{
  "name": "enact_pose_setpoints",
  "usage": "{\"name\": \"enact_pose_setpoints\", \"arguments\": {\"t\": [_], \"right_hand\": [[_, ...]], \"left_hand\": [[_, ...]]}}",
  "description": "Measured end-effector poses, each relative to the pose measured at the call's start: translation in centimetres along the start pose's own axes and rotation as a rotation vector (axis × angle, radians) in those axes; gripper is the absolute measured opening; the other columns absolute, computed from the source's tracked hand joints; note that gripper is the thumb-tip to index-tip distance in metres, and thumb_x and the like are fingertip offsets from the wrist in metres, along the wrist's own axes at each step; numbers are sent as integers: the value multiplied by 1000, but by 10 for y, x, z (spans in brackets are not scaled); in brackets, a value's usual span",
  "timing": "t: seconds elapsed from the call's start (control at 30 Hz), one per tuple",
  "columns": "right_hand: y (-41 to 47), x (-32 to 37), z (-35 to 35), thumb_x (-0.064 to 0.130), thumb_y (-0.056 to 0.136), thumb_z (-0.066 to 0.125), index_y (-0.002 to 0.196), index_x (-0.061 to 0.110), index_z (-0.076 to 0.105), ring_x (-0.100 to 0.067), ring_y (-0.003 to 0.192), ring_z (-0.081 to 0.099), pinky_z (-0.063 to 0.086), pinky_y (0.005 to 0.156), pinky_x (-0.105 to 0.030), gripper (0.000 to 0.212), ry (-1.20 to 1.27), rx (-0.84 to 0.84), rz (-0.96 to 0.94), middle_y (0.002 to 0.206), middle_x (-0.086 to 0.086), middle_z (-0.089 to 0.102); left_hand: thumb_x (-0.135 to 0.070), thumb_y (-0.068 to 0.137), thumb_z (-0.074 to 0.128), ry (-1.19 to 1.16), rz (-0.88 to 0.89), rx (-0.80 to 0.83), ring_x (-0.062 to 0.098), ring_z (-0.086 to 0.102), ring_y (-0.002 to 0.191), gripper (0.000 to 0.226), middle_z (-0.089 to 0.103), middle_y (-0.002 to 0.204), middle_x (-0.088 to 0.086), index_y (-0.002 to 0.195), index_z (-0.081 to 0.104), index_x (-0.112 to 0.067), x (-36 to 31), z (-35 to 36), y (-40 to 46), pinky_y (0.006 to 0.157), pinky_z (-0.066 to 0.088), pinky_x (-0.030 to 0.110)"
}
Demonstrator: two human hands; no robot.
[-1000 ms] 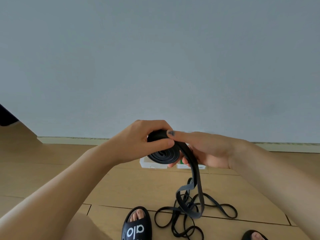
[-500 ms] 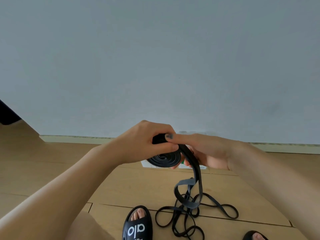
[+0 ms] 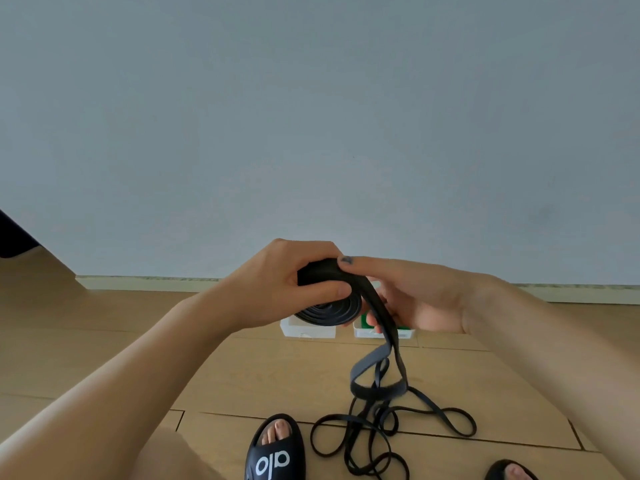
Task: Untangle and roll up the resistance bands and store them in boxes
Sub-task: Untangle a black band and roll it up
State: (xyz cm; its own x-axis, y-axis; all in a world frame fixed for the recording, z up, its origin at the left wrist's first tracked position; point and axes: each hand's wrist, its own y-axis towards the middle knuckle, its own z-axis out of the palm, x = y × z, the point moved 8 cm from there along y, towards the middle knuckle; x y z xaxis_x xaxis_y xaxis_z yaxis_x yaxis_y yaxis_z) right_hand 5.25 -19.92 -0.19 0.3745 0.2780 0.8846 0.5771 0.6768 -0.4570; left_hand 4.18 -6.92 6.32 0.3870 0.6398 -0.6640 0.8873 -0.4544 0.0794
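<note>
the black coil (image 3: 327, 306) has gained a turn since a second ago and the hanging tail (image 3: 384, 348) is shorter; left hand (image 3: 277, 285) grips the coil, right hand (image 3: 412, 299) pinches the band onto it, above the floor (image 3: 242, 372) near the white boxes (image 3: 308, 330); rolling well along

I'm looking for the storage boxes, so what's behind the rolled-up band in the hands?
Behind the black coil, two white boxes sit on the floor; the right box shows something green. Both hands cover their tops and contents.
</note>
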Motion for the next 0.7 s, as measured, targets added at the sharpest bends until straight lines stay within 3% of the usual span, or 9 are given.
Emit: {"name": "enact_pose_setpoints", "arguments": {"t": [0.1, 0.23, 0.37, 0.57, 0.7], "right_hand": [[-4, 2, 0, 53, 91, 69, 114, 21, 71, -16, 73, 50, 44, 70, -30, 40, 48, 43, -16, 86, -1, 72], [3, 1, 2, 62, 80, 67, 101, 14, 73, -10, 62, 52, 42, 64, -24, 53, -106, -83, -30, 72, 2, 68], [1, 2, -2, 64, 88, 62, 97, 20, 77, -12, 68, 52, 44, 67, -26, 48, -118, -80, -38, 77, 2, 70], [1, 9, -23, 55, 86, 76, 104, 12, 66, -12, 68, 49, 41, 67, -29, 49, -22, -182, -113, 86, -5, 61], [2, 7, -4, 52, 98, 60, 123, 20, 69, -9, 58, 50, 38, 67, -28, 42, 144, -37, -88, 99, -9, 67]], "left_hand": [[-27, 94, 73, -27, -13, -2, 16, 69, 81, 7, 72, 85, -5, 100, 70, -28, 1, -2, -2, 71, 56, 36], [-35, 89, 76, 136, -34, 38, 12, 67, 75, 11, 70, 79, -7, 93, 67, -28, 1, 7, 2, 67, 53, 31], [-30, 93, 72, 44, -31, 4, 13, 68, 81, 6, 71, 85, -7, 98, 70, -30, 3, 1, 2, 69, 55, 31], [-18, 95, 71, -154, -77, -140, 11, 68, 85, 10, 73, 90, -7, 101, 72, -26, 16, -15, -3, 75, 54, 21], [-18, 97, 69, -270, -85, -185, 12, 69, 86, 10, 73, 92, -4, 103, 71, -25, 17, -14, -2, 74, 53, 22]]}}
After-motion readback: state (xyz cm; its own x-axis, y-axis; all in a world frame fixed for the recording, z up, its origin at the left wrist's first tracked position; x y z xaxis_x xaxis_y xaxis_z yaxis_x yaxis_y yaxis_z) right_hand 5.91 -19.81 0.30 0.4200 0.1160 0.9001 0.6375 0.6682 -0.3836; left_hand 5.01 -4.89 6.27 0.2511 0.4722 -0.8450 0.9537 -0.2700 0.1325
